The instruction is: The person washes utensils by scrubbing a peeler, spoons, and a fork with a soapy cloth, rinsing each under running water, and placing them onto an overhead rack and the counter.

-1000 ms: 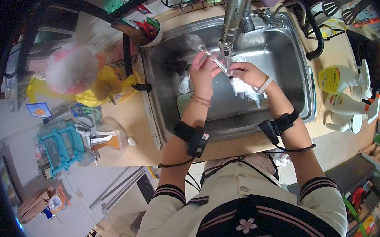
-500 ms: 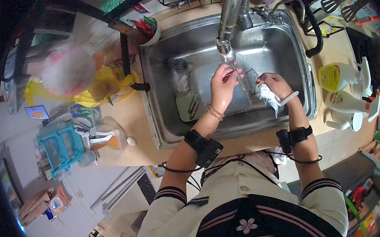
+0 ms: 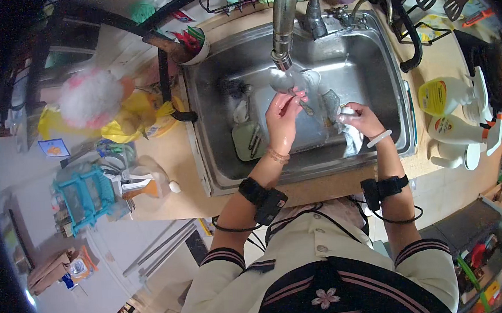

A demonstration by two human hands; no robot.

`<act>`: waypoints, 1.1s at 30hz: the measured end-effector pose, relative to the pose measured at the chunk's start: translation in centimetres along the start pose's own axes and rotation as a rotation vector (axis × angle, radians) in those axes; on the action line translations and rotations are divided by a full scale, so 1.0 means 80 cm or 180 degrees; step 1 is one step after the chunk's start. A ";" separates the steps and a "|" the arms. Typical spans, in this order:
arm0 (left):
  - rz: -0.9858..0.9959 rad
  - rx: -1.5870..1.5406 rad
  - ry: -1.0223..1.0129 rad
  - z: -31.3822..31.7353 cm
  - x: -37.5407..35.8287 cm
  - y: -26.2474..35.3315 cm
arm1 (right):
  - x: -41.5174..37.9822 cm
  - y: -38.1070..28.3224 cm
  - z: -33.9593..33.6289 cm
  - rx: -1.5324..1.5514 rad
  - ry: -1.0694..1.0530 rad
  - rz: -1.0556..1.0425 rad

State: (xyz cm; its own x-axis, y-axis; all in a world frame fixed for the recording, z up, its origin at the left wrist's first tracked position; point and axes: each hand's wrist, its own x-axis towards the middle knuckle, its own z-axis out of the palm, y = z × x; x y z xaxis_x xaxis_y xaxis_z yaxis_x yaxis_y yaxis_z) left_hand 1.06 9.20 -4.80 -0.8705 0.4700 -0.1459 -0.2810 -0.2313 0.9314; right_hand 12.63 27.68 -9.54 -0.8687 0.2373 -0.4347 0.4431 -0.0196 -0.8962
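My left hand [image 3: 282, 118] is closed around a metal spoon [image 3: 281, 81], whose bowl is just below the faucet spout [image 3: 282, 55]. The spoon's handle slants down to the right past my fingers. My right hand [image 3: 367, 121] grips a wet, whitish cloth [image 3: 352, 140] that hangs down inside the steel sink [image 3: 229, 184]. Close to the right hand, a clear, glass-like item [image 3: 330, 101] rests in the sink. A pale green board or tray [image 3: 245, 142] lies on the left side of the basin, with utensils on it.
Spray bottles [image 3: 446, 97] stand on the counter right of the sink. A black rack post [image 3: 166, 81] rises at the sink's left edge. Further left are a teal rack [image 3: 85, 194] and a yellow bag [image 3: 138, 126]. Black slotted turners [image 3: 456, 7] are at upper right.
My left hand has shifted left with the spoon, and the spoon's bowl now shows broadside under the spout. The cloth in my right hand hangs differently. The view has shifted slightly.
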 end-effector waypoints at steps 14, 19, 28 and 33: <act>0.0347 0.0553 0.0391 -0.083 -0.022 0.013 | 0.011 0.023 0.055 0.3723 -0.0461 0.0576; 0.1636 0.3683 0.0499 -0.106 -0.045 0.065 | 0.006 0.026 0.063 0.3740 -0.0658 0.0615; 0.1142 0.6822 0.0933 -0.184 -0.132 0.151 | 0.012 0.021 0.073 0.3310 -0.0733 0.0982; 0.0754 0.7428 0.1733 -0.308 -0.200 0.225 | -0.007 0.001 0.095 0.3262 -0.0628 0.0909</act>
State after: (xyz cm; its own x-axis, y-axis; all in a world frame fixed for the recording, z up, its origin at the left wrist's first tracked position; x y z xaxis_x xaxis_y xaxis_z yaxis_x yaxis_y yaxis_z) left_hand -0.04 -23.48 6.12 -0.8981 0.3292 0.2916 0.1863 0.8855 -0.4256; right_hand 11.46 20.17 -10.08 -0.8236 -0.0635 -0.5636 0.3185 -0.8739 -0.3671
